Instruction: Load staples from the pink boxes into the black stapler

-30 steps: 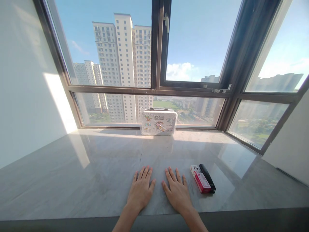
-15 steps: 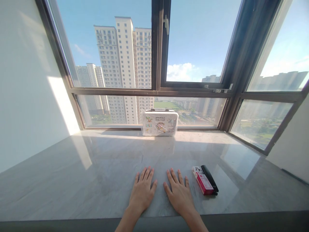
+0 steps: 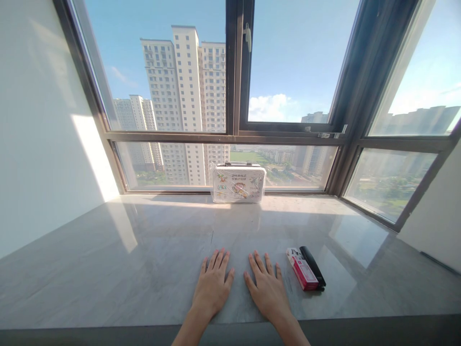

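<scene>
My left hand (image 3: pixel 212 286) lies palm down on the grey marble windowsill (image 3: pixel 108 283), fingers stretched out and holding nothing. Beside it, a short gap away, my right hand (image 3: pixel 267 287) rests flat in the same way, also with nothing in it. To the right of my right hand is a small pink and white box (image 3: pixel 303 270). Against the box's right side lies a long black object that looks like a stapler (image 3: pixel 312 265). Neither hand touches these two things.
A white carrying case (image 3: pixel 239 185) with coloured cartoon prints, wrapped in clear plastic, stands upright at the back against the window. Dark window frames (image 3: pixel 223 138) border the sill behind and at the right. A white wall (image 3: pixel 43 144) rises on the left.
</scene>
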